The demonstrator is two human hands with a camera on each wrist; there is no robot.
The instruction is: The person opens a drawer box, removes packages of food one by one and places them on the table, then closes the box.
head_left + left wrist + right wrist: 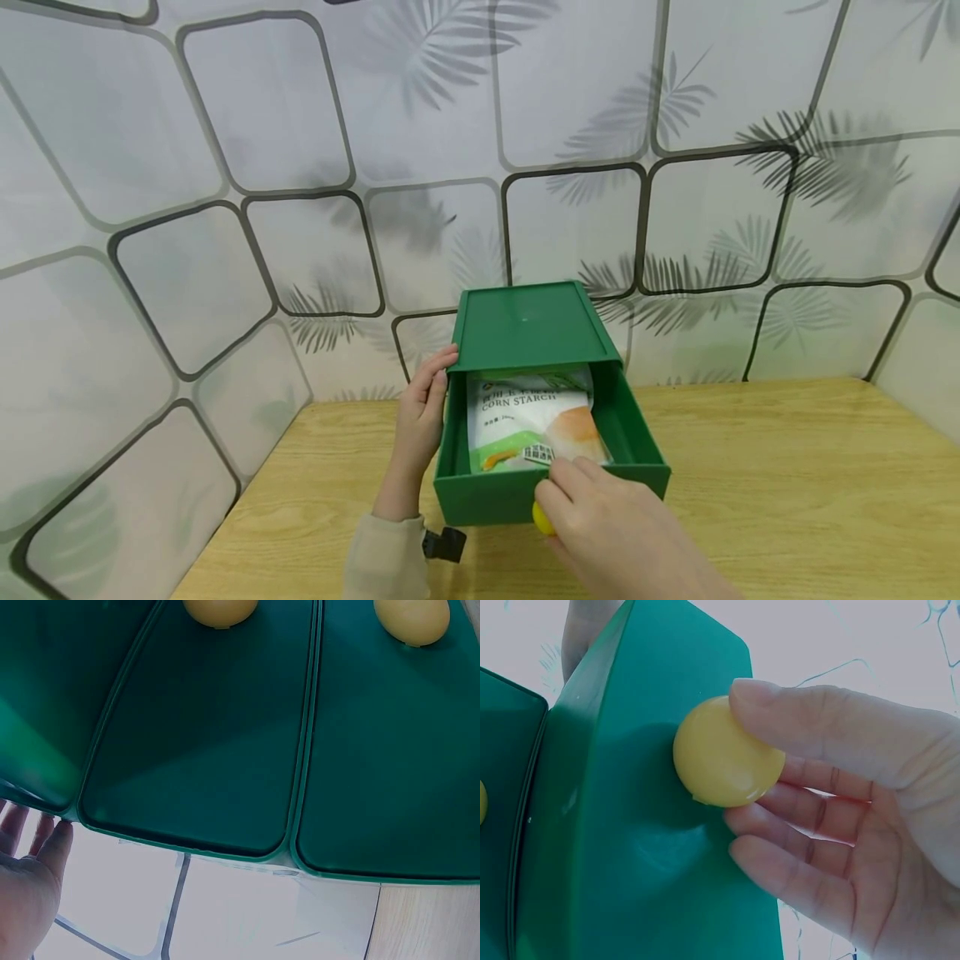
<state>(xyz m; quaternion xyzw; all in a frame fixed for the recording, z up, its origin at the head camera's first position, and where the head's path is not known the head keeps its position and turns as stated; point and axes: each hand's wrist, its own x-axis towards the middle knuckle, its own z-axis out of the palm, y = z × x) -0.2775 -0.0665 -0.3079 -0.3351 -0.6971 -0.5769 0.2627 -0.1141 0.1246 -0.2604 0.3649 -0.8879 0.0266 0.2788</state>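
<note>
A green drawer unit (525, 321) stands on the table with its top drawer (491, 500) pulled out. Inside that drawer lies a white, green and orange bag of corn starch (528, 417). My right hand (607, 521) pinches the drawer's round yellow knob (724, 754) between thumb and fingers. Against the unit's upper left side rests my left hand (423, 408), its fingertips at the edge. The left wrist view shows that hand (30, 877) touching the green side, near two green panels with yellow knobs (411, 619).
The wooden table (765, 467) extends on both sides of the unit. Behind it hangs a pale curtain (435, 242) with dark outlined shapes and leaf prints. A black device (445, 544) sits at my left sleeve (386, 558).
</note>
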